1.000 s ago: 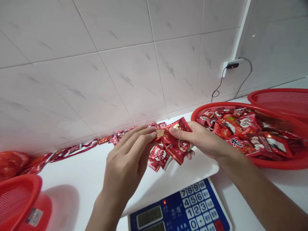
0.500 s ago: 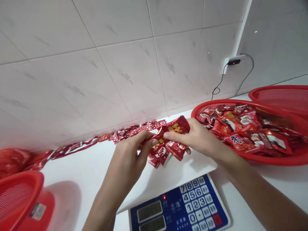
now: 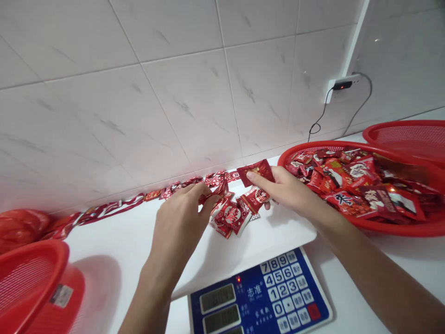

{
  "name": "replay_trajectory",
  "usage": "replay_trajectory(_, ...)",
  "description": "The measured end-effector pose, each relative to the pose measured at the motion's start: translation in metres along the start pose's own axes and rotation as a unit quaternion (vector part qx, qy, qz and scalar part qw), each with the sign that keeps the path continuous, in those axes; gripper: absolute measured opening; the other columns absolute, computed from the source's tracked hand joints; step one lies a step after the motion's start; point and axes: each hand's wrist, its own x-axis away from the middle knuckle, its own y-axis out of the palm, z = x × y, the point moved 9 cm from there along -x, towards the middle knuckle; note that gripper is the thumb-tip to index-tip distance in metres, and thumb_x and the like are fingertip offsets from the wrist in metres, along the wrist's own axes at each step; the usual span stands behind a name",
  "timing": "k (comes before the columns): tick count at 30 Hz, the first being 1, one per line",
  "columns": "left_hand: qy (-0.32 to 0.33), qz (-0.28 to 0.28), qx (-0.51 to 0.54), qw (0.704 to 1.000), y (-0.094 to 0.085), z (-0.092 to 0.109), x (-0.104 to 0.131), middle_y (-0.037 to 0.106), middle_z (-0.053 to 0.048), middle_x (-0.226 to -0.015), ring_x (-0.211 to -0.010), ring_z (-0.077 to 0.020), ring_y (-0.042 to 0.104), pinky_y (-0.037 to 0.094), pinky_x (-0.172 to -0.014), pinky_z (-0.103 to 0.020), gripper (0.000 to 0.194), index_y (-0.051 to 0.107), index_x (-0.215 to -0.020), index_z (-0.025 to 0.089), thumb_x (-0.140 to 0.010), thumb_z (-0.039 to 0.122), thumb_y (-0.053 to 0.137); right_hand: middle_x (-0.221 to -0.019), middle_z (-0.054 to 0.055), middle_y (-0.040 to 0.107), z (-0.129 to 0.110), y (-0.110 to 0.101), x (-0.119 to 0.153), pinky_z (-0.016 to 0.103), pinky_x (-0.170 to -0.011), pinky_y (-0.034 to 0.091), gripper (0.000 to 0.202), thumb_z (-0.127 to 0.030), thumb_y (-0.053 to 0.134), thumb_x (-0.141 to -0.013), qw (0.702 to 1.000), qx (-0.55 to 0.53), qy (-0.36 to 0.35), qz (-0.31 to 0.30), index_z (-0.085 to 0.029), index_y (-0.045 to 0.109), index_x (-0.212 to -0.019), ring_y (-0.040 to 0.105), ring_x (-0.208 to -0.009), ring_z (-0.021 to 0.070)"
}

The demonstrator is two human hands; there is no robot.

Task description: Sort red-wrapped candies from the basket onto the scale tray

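My right hand [image 3: 287, 188] holds a dark red snack packet [image 3: 257, 172], thumb pressed flat on its top, above the right side of the white scale pan [image 3: 278, 234]. My left hand [image 3: 182, 211] pinches another red wrapped packet [image 3: 220, 189] over the left part of the pan, with its fingertips partly hidden. Several red and white snack packets [image 3: 232, 217] lie in a small pile on the pan between both hands. In front of the pan is the scale's blue panel [image 3: 255, 297], with number keys and lit displays.
A red basket [image 3: 368, 226] heaped with snack packets stands right, another red basket [image 3: 403, 127] behind it. Packets and ribbons [image 3: 114, 206] line the wall's foot. At left are a red basket [image 3: 31, 278] and a red plastic bag [image 3: 22, 227]. A cable [image 3: 318, 121] hangs from the wall socket.
My hands have moved apart, so the packets held close together are now separate, one in each hand. The pile on the pan is more exposed, and digits now show on the scale display.
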Motion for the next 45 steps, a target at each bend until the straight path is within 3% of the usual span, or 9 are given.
replay_trajectory(5, -0.025, -0.051, -0.064, 0.996, 0.013, -0.004, -0.002, 0.077, -0.004, -0.092, -0.084, -0.0278, 0.069, 0.035, -0.059, -0.03, 0.01, 0.069, -0.087, 0.023, -0.095, 0.028, 0.066, -0.056, -0.001, 0.062, 0.001, -0.002, 0.002, 0.022, -0.046, 0.039, 0.031, -0.039, 0.053, -0.097, 0.999, -0.018, 0.03, -0.008, -0.018, 0.063, -0.077, 0.059, -0.049, 0.0109)
replay_trajectory(8, -0.014, -0.082, -0.039, 0.996, 0.017, -0.001, -0.001, 0.078, -0.002, -0.098, -0.091, -0.0286, 0.07, 0.038, -0.061, -0.031, 0.005, 0.072, -0.091, 0.026, -0.092, 0.03, 0.07, -0.054, -0.001, 0.061, -0.004, -0.002, 0.004, 0.022, -0.046, 0.038, 0.031, -0.037, 0.053, -0.096, 0.999, -0.023, 0.028, -0.005, -0.018, 0.062, -0.073, 0.058, -0.048, 0.0105)
replay_trajectory(13, 0.005, 0.033, 0.052, 0.998, -0.014, 0.004, 0.005, 0.078, 0.002, -0.094, -0.077, -0.022, 0.07, 0.042, -0.062, -0.03, 0.012, 0.072, -0.089, 0.029, -0.095, 0.035, 0.064, -0.047, -0.003, 0.055, -0.01, -0.006, 0.004, 0.021, -0.043, 0.036, 0.04, -0.033, 0.052, -0.097, 1.0, -0.024, 0.013, 0.011, -0.02, 0.053, -0.059, 0.052, -0.044, 0.0086)
replay_trajectory(15, 0.008, 0.053, 0.071, 0.996, -0.021, 0.005, 0.008, 0.078, 0.003, -0.091, -0.076, -0.021, 0.07, 0.043, -0.061, -0.03, 0.015, 0.072, -0.089, 0.03, -0.096, 0.036, 0.061, -0.047, -0.003, 0.055, -0.013, -0.006, 0.004, 0.02, -0.043, 0.035, 0.041, -0.032, 0.051, -0.097, 0.999, -0.032, 0.003, 0.007, -0.02, 0.052, -0.057, 0.051, -0.043, 0.0083)
replay_trajectory(21, -0.018, 0.05, 0.085, 0.995, -0.019, 0.003, 0.007, 0.078, 0.002, -0.086, -0.073, -0.0205, 0.069, 0.043, -0.06, -0.03, 0.015, 0.071, -0.087, 0.027, -0.094, 0.035, 0.06, -0.048, -0.002, 0.055, -0.012, -0.006, 0.005, 0.02, -0.045, 0.037, 0.042, -0.034, 0.052, -0.098, 1.0, -0.017, 0.009, 0.01, -0.019, 0.053, -0.059, 0.052, -0.045, 0.0087)
replay_trajectory(33, -0.005, 0.047, 0.107, 0.993, -0.019, 0.008, 0.007, 0.078, 0.001, -0.083, -0.073, -0.0205, 0.07, 0.044, -0.059, -0.03, 0.018, 0.071, -0.085, 0.026, -0.095, 0.037, 0.059, -0.051, -0.001, 0.056, -0.011, -0.006, 0.007, 0.024, -0.047, 0.038, 0.042, -0.039, 0.055, -0.099, 1.0, -0.027, 0.008, 0.004, -0.019, 0.055, -0.062, 0.053, -0.048, 0.0108)
replay_trajectory(37, -0.003, 0.042, 0.148, 0.988, -0.019, 0.008, 0.007, 0.08, -0.002, -0.091, -0.081, -0.0223, 0.072, 0.047, -0.062, -0.03, 0.022, 0.073, -0.096, 0.025, -0.095, 0.043, 0.06, -0.057, -0.003, 0.059, -0.018, 0.014, 0.012, 0.021, -0.046, 0.039, 0.033, -0.042, 0.068, -0.093, 0.991, -0.095, -0.007, -0.096, -0.016, 0.064, -0.073, 0.053, -0.049, 0.0089)
replay_trajectory(40, 0.013, -0.002, 0.242, 0.97, -0.014, 0.013, 0.006, 0.08, -0.002, -0.094, -0.083, -0.0207, 0.073, 0.049, -0.059, -0.026, 0.027, 0.073, -0.105, 0.024, -0.095, 0.046, 0.061, -0.064, -0.003, 0.062, -0.025, 0.032, 0.018, 0.02, -0.045, 0.04, 0.032, -0.046, 0.076, -0.088, 0.973, -0.147, -0.018, -0.178, -0.015, 0.069, -0.082, 0.053, -0.051, 0.0081)
replay_trajectory(45, 0.062, -0.018, 0.284, 0.957, -0.019, 0.024, 0.005, 0.069, 0.003, -0.066, -0.062, -0.0145, 0.063, 0.044, -0.054, -0.023, 0.023, 0.067, -0.077, 0.022, -0.095, 0.035, 0.06, -0.068, -0.002, 0.065, -0.023, 0.042, 0.019, 0.021, -0.044, 0.04, 0.038, -0.051, 0.079, -0.085, 0.971, -0.14, -0.003, -0.193, -0.015, 0.07, -0.085, 0.052, -0.049, 0.0075)
